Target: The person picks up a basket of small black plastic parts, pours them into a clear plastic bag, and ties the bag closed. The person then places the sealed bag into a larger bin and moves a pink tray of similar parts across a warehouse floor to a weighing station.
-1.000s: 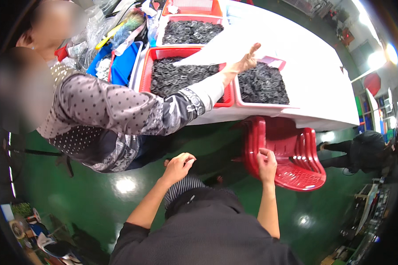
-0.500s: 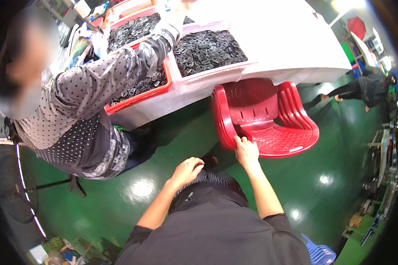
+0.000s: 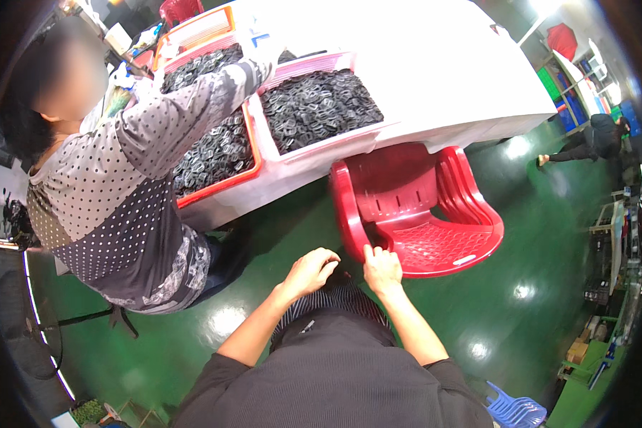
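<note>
A stack of red plastic armchairs (image 3: 446,239) stands at the table's front edge, its seat facing me. My right hand (image 3: 382,271) grips the stack at the near left, where the armrest meets the seat's front. In front of my waist, my left hand (image 3: 311,272) hangs apart from the chairs. Its fingers are loosely bent, the thumb stands off from them, and no object shows in it.
A white-covered table (image 3: 435,78) spans the top, holding a pink basket (image 3: 321,140) and an orange basket (image 3: 253,170) of black buckle-like pieces. At left, a co-worker (image 3: 121,214) reaches over them. Blue plastic chairs (image 3: 517,410) stand at lower right. Another person (image 3: 598,139) is at far right.
The red chairs and my right hand sit slightly lower and further left in view, the grip unchanged. The co-worker has shifted, and the far person's legs have changed position.
</note>
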Motion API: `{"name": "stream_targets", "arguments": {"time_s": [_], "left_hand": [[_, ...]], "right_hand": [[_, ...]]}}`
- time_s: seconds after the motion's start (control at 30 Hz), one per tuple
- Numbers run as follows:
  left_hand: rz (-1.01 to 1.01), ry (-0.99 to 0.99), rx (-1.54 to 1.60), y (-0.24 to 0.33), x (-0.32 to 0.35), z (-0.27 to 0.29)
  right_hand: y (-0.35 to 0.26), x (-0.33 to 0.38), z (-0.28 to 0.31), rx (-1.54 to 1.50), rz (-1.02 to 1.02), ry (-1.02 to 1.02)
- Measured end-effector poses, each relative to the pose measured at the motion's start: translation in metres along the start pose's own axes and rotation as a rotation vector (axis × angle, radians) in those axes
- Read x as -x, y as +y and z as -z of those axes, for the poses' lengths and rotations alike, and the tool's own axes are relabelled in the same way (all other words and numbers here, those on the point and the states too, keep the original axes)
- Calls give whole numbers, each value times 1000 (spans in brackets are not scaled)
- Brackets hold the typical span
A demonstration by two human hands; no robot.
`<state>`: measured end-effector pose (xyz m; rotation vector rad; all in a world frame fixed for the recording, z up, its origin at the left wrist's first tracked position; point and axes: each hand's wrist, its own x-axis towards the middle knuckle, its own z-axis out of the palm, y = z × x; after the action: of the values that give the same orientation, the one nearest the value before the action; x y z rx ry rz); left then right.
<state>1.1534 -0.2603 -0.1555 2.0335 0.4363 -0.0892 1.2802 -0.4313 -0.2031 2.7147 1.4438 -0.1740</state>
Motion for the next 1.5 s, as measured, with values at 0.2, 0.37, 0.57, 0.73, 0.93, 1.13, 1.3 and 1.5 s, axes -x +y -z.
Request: {"name": "stream_targets", "arguments": {"time_s": [0.2, 0.37, 0.57, 0.73, 0.93, 1.13, 1.3, 1.5], "left_hand": [[-7, 138, 342, 104, -96, -61], [-34, 284, 430, 195, -214, -186], [-17, 505, 377, 289, -383, -403], [-140, 232, 255, 429, -490, -509], [-63, 511, 219, 458, -619, -513], [-200, 682, 84, 472, -793, -459], [-434, 639, -71, 516, -883, -432], [-27, 1103, -288, 431, -933, -377]], "right_hand": [[79, -6, 32, -572, 181, 147], [278, 39, 75, -1239, 364, 141], [691, 97, 53, -1284, 101, 19], [869, 38, 91, -1224, 166, -22], [953, -104, 94, -1043, 531, -92], [1042, -239, 55, -894, 527, -372], [1098, -358, 77, -954, 284, -591], [1060, -578, 59, -827, 615, -736]]}}
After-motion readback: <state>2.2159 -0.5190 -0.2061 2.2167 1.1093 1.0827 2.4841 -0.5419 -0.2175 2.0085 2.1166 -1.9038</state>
